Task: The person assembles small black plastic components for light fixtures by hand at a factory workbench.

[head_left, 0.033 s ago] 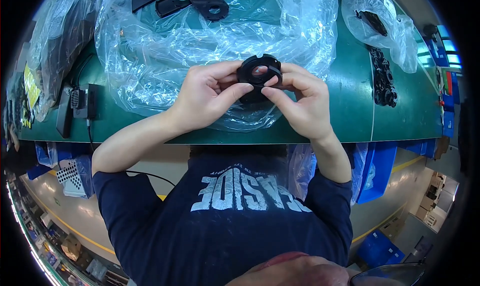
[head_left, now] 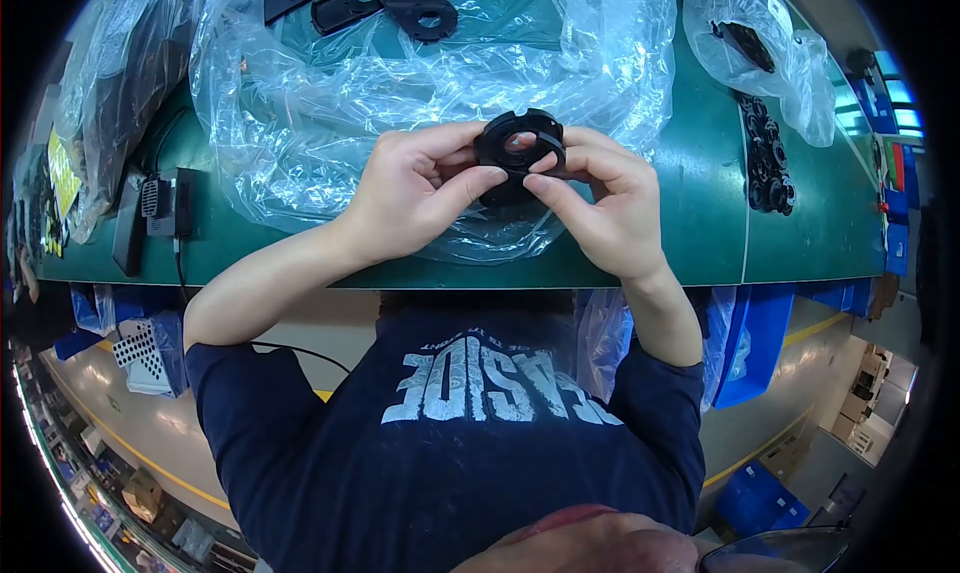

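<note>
Over the green table (head_left: 695,238) and crinkled clear plastic (head_left: 300,113), the left hand (head_left: 408,195) and right hand (head_left: 608,201) grasp a black ring-shaped part (head_left: 496,141) by the fingertips; an uneven pinch could drop it onto the plastic. One table, two hands, at least three black pieces (head_left: 408,5) beyond, one held part.

Black ring part (head_left: 494,147), green tabletop (head_left: 695,208)

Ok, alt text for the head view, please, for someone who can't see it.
The left hand and right hand hold a black ring part above clear plastic on a green table. More black parts lie farther back, with a black device at left.
</note>
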`<action>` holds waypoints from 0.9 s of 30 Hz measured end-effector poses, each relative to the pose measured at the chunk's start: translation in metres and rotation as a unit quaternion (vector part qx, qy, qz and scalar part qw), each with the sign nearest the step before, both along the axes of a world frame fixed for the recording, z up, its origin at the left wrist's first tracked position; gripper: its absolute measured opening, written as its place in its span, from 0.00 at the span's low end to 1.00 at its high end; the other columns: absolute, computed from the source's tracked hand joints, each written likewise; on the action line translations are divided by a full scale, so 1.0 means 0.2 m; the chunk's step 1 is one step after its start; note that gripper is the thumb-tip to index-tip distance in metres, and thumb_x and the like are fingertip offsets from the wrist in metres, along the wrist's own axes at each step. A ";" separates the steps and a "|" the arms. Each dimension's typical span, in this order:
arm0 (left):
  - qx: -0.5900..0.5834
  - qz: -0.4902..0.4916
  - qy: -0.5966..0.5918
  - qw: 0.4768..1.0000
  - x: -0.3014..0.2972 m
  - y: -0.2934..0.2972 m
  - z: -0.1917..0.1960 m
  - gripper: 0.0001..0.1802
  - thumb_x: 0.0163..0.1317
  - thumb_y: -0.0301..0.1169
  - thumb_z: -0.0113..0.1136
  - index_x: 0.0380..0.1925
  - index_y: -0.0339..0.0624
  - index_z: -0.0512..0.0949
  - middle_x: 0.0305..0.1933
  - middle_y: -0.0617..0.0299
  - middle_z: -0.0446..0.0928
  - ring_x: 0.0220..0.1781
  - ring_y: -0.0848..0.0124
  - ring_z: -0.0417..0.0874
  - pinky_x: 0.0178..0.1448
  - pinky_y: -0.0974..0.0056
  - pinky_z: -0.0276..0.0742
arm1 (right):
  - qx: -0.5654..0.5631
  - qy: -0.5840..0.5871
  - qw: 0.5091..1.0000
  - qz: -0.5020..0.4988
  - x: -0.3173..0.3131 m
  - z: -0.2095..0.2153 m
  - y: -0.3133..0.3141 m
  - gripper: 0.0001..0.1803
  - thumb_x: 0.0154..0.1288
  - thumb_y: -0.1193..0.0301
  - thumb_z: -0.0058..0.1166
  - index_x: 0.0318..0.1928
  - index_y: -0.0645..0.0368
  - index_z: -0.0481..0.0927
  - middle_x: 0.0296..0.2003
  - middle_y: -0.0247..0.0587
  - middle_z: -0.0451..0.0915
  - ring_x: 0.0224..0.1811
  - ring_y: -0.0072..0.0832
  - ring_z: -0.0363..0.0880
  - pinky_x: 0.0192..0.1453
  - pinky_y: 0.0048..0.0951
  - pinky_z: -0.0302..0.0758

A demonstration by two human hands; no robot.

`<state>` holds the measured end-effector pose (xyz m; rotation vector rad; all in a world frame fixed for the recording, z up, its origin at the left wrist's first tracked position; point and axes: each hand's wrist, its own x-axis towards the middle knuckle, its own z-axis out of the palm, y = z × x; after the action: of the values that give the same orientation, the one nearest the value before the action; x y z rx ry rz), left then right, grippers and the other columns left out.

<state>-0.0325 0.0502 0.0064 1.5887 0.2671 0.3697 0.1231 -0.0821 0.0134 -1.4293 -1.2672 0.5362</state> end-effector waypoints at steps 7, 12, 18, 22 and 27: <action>-0.038 -0.002 -0.014 0.999 0.01 0.00 0.01 0.20 0.58 0.19 0.56 0.51 0.27 0.69 0.46 0.54 0.77 0.47 0.74 0.77 0.49 0.73 0.74 | 0.074 0.000 0.995 -0.068 -0.03 -0.01 0.01 0.09 0.47 0.82 0.63 0.32 0.67 0.80 0.34 0.44 0.80 0.31 0.25 0.81 0.34 0.22 0.78; -0.130 0.023 0.003 0.991 0.02 -0.01 0.00 0.17 0.57 0.21 0.58 0.47 0.30 0.73 0.39 0.60 0.78 0.41 0.78 0.78 0.43 0.76 0.75 | 0.067 -0.092 0.989 -0.096 -0.06 -0.01 0.03 0.10 0.47 0.82 0.62 0.33 0.67 0.78 0.32 0.44 0.80 0.29 0.25 0.81 0.31 0.22 0.78; -0.167 0.022 0.038 0.985 0.03 -0.01 0.01 0.17 0.55 0.20 0.60 0.45 0.30 0.74 0.41 0.57 0.78 0.43 0.77 0.77 0.47 0.74 0.75 | 0.025 0.026 0.996 -0.083 -0.09 0.01 0.01 0.12 0.50 0.81 0.62 0.36 0.66 0.76 0.33 0.44 0.80 0.30 0.23 0.80 0.32 0.20 0.77; -0.144 0.021 0.030 0.989 0.01 -0.02 0.03 0.17 0.54 0.20 0.61 0.45 0.30 0.74 0.41 0.58 0.78 0.42 0.77 0.78 0.45 0.74 0.75 | -0.004 0.165 0.986 -0.036 -0.07 0.02 0.02 0.14 0.53 0.80 0.60 0.42 0.68 0.76 0.34 0.42 0.80 0.34 0.19 0.79 0.36 0.18 0.76; -0.116 0.025 0.032 0.992 0.00 -0.02 0.02 0.16 0.54 0.20 0.61 0.45 0.30 0.74 0.40 0.58 0.78 0.41 0.78 0.78 0.44 0.75 0.75 | -0.054 0.169 0.984 -0.005 -0.05 -0.01 0.00 0.15 0.54 0.80 0.59 0.44 0.69 0.76 0.34 0.39 0.80 0.35 0.18 0.78 0.39 0.18 0.75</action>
<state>-0.0322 0.0456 0.0100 1.3684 0.3863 0.3142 0.1125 -0.0816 0.0109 -1.3635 -0.9716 0.8152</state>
